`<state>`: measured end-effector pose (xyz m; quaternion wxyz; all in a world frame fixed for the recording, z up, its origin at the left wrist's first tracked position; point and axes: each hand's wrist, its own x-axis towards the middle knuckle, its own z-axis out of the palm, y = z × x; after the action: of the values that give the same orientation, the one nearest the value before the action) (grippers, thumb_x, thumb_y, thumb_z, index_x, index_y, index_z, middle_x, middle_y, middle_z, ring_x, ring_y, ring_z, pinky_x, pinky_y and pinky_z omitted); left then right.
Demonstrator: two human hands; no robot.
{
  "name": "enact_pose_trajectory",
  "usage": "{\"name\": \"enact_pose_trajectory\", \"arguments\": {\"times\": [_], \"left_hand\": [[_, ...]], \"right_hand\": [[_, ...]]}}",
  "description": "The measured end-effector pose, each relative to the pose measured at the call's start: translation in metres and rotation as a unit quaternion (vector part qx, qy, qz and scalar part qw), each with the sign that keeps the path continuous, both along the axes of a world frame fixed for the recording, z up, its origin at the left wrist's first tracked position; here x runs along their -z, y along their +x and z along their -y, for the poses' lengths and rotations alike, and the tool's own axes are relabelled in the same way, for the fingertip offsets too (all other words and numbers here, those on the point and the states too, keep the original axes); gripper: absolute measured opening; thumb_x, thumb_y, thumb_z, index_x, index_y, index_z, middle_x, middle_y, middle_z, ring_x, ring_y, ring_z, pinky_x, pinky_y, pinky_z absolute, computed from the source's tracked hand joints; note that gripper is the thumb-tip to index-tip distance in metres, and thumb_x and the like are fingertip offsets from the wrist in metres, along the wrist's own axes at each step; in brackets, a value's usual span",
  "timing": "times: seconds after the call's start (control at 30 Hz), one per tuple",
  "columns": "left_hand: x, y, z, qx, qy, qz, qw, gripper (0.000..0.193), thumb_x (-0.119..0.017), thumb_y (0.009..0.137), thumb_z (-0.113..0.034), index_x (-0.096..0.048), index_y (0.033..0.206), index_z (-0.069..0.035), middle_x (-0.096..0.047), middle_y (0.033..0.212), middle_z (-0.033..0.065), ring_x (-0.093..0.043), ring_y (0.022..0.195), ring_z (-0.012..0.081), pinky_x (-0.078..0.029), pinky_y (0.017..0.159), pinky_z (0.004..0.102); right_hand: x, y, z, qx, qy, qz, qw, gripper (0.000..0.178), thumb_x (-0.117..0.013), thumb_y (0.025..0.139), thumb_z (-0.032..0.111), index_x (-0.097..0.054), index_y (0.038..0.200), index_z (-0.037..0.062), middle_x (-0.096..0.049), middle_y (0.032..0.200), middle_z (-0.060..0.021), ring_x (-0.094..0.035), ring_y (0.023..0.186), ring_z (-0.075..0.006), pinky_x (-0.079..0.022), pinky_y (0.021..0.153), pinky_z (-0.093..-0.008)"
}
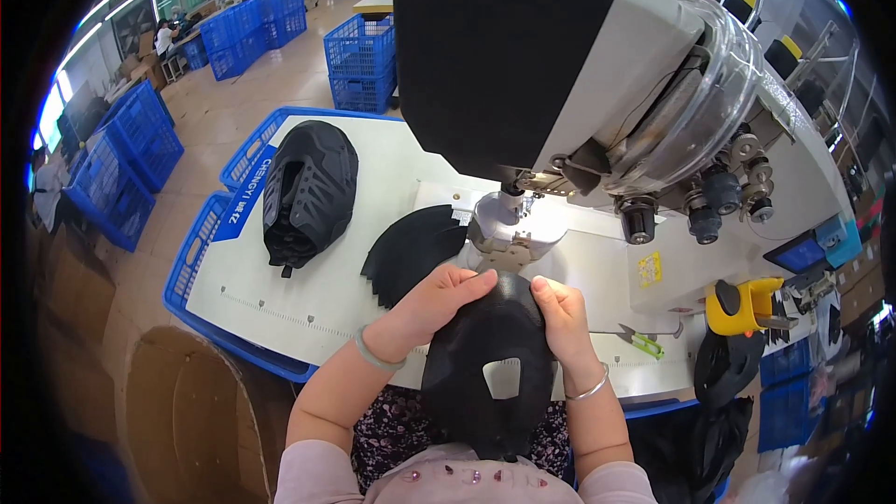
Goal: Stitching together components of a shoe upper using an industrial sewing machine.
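Between my hands is a black shoe upper (457,355) with an opening in its middle, held over the front edge of the sewing table. My left hand (434,303) grips its far left edge, thumb on top. Opposite it, my right hand (567,322) pinches the far right edge. Just beyond the thumbs stands the sewing machine's post (519,229), under the needle area of the large machine head (532,47). A fan of black pieces (415,247) lies left of the post. Farther left rests a stack of black shoe uppers (313,187).
Green-handled thread snips (642,343) lie right of my right hand. A yellow tool (744,306) stands at the table's right, above hanging black uppers (728,364). Blue crates (359,61) stand on the floor beyond. A cardboard box (191,420) sits at the near left.
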<state>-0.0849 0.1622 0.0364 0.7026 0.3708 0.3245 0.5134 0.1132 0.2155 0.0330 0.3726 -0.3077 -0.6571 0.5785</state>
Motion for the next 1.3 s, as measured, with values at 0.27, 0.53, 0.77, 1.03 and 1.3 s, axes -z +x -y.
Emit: {"name": "enact_pose_trajectory", "arguments": {"times": [0.27,0.53,0.77,1.03,1.3], "left_hand": [[-0.034,0.009,0.012,-0.066,0.268,-0.244,0.930,0.057,-0.074,0.082,-0.017,-0.052,0.132,-0.003,-0.058,0.125,0.0115,-0.056,0.109,0.0156,-0.045,0.095,0.0278],[-0.153,0.047,0.022,-0.114,0.528,-0.466,0.700,0.073,-0.082,0.072,-0.021,-0.048,0.136,-0.009,-0.051,0.097,0.0142,-0.055,0.085,0.0320,-0.047,0.081,0.0375],[-0.288,0.088,-0.022,-0.288,0.653,-0.519,0.471,0.064,-0.085,0.066,-0.027,-0.061,0.122,-0.006,-0.062,0.096,0.0169,-0.061,0.087,0.0326,-0.048,0.081,0.0375],[-0.306,0.085,-0.078,-0.254,0.609,-0.573,0.486,0.052,-0.083,0.071,-0.021,-0.063,0.117,-0.007,-0.069,0.099,0.0134,-0.066,0.091,0.0236,-0.051,0.083,0.0316],[-0.307,0.083,-0.084,-0.193,0.605,-0.492,0.596,0.056,-0.082,0.071,-0.014,-0.060,0.121,-0.004,-0.069,0.099,0.0112,-0.065,0.089,0.0182,-0.052,0.083,0.0306]], "right_hand": [[-0.018,0.018,0.003,0.053,0.053,0.000,0.997,0.037,-0.050,0.102,0.027,-0.058,0.080,-0.0011,-0.053,0.068,0.0047,-0.041,0.064,-0.0031,-0.035,0.055,-0.0219],[-0.130,0.052,0.029,0.198,0.400,0.017,0.895,0.018,-0.054,0.096,0.016,-0.060,0.095,-0.0011,-0.057,0.071,-0.0087,-0.052,0.065,-0.0122,-0.044,0.061,-0.0260],[-0.281,0.079,-0.014,0.327,0.573,0.088,0.746,0.033,-0.043,0.099,0.023,-0.058,0.090,-0.0050,-0.059,0.078,-0.0223,-0.058,0.073,-0.0353,-0.044,0.070,-0.0423],[-0.318,0.072,-0.058,0.319,0.522,0.333,0.717,0.037,-0.045,0.096,0.029,-0.067,0.090,-0.0002,-0.066,0.092,-0.0231,-0.061,0.093,-0.0413,-0.047,0.084,-0.0482],[-0.316,0.070,-0.068,0.349,0.543,0.266,0.716,0.037,-0.044,0.097,0.028,-0.066,0.090,-0.0001,-0.066,0.093,-0.0221,-0.061,0.093,-0.0412,-0.047,0.082,-0.0483]]}}
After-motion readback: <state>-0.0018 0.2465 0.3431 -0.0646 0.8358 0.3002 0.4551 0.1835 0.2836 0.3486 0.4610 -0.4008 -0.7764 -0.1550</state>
